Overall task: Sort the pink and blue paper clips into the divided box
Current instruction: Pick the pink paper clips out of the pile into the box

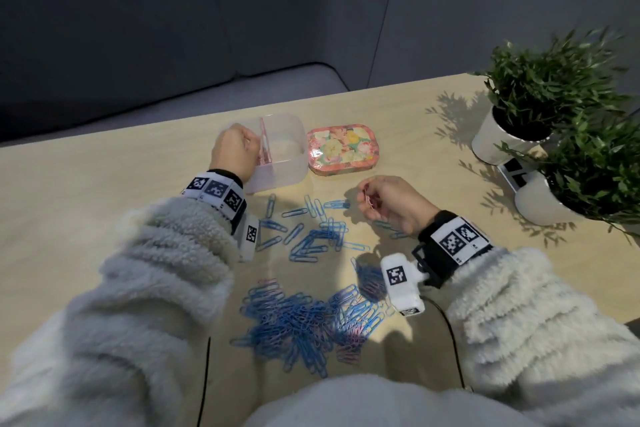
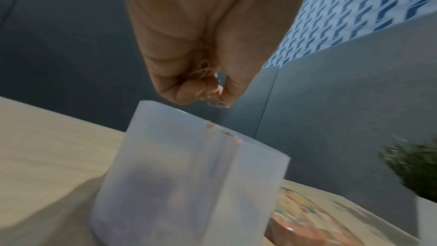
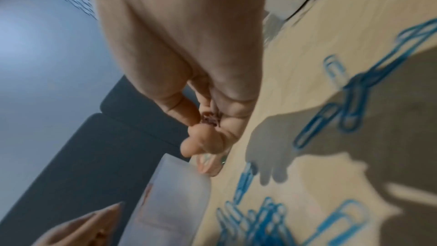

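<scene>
A translucent divided box [image 1: 287,149] stands at the table's far middle, with a pink divider [image 1: 265,140] inside. My left hand [image 1: 232,152] hovers over its left compartment, fingers curled round a bunch of pink paper clips [image 2: 208,74] just above the box rim [image 2: 165,108]. My right hand [image 1: 388,201] is held above the table to the right of the box, gripping more pink paper clips [image 1: 369,199], which also show in its curled fingers [image 3: 210,118]. Several blue paper clips [image 1: 311,236] lie scattered between the hands. A big mixed pile [image 1: 304,319], mostly blue, lies nearer me.
A flowered tin lid [image 1: 341,149] lies right of the box. Two potted plants [image 1: 540,94] in white pots stand at the table's right edge. A black cable [image 1: 450,340] trails from my right wrist. A dark sofa sits beyond the table.
</scene>
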Action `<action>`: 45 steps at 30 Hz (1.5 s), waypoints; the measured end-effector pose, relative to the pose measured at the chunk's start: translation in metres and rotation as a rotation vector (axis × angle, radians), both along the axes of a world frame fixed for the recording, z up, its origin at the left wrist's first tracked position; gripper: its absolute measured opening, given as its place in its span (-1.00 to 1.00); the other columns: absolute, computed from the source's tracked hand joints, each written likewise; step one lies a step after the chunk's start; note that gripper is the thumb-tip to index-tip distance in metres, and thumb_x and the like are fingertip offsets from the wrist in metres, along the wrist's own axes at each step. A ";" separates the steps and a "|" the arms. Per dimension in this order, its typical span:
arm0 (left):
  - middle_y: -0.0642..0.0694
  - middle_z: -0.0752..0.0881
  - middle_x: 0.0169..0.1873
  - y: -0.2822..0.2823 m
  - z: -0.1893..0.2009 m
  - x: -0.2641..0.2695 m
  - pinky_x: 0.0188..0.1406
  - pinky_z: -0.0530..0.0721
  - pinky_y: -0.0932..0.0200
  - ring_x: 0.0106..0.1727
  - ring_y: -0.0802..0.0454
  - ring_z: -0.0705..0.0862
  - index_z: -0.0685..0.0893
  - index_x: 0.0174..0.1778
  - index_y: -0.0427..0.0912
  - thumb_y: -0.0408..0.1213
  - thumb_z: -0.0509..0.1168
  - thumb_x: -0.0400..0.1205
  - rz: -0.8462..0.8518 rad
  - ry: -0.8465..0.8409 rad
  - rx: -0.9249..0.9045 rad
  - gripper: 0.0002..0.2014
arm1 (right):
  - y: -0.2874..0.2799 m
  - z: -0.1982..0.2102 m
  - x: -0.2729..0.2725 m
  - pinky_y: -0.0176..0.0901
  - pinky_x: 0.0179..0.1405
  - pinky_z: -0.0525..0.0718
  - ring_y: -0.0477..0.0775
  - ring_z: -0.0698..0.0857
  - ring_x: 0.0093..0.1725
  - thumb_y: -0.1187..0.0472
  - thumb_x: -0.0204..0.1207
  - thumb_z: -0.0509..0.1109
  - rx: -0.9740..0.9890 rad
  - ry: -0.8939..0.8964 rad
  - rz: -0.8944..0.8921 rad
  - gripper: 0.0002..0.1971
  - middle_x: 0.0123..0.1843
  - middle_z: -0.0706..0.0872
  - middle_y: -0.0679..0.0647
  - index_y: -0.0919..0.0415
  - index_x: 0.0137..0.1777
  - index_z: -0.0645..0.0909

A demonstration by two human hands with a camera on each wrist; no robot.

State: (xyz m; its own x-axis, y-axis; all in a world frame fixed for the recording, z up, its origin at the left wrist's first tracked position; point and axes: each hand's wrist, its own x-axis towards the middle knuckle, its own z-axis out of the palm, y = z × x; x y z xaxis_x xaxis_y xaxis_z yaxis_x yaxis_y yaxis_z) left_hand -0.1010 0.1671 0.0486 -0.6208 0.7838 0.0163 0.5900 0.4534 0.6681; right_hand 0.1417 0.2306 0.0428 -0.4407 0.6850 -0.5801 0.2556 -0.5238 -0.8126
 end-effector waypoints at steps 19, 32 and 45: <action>-0.07 0.69 -0.07 -0.061 0.004 -0.005 -0.11 0.44 0.36 -0.07 0.04 0.56 0.71 -0.07 -0.19 -0.53 0.11 0.57 -0.095 -0.068 0.094 -0.72 | 0.004 0.037 -0.177 -0.12 -0.45 0.53 -0.04 0.51 -0.38 0.47 0.55 0.05 0.390 -0.082 0.354 -0.77 -0.24 0.59 0.39 0.45 -0.13 0.56; -0.14 0.70 0.02 -0.076 -0.039 0.106 0.05 0.57 0.08 0.06 -0.12 0.66 0.69 0.02 -0.16 -0.41 0.16 0.59 -0.737 0.025 -0.215 -0.78 | -0.018 -0.032 0.078 -0.29 -0.28 0.48 -0.36 0.51 -0.48 0.45 0.39 0.36 0.683 -0.463 0.556 -0.69 -0.42 0.60 -0.25 -0.01 -0.39 0.56; -0.23 0.64 0.08 -0.064 -0.068 0.141 0.15 0.48 0.04 0.22 -0.15 0.56 0.68 0.05 -0.26 -0.34 0.27 0.54 -0.908 0.238 -0.379 -0.79 | -0.058 -0.059 0.083 -0.20 -0.24 0.32 0.01 0.49 -0.22 0.34 0.40 0.35 0.803 -0.585 0.721 -0.76 -0.32 0.53 -0.08 0.03 -0.36 0.41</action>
